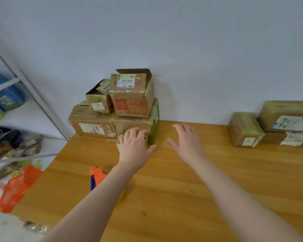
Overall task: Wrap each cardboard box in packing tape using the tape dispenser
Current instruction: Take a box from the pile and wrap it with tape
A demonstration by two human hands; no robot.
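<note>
A small cardboard box (119, 143) stands on the wooden table (182, 189) in front of a stack of boxes (131, 102) at the wall. My left hand (134, 145) lies over the small box, fingers curled on its far top edge and thumb out to the right. To its right, my right hand (186, 140) hovers above the table with fingers spread, holding nothing. The orange and blue tape dispenser (96, 177) lies on the table near my left forearm, partly hidden by it.
Three taped boxes (269, 126) sit at the table's back right by the wall. A metal shelf (12, 95) with bags and clutter stands at the left. An orange mesh bag (17, 187) hangs off the table's left edge.
</note>
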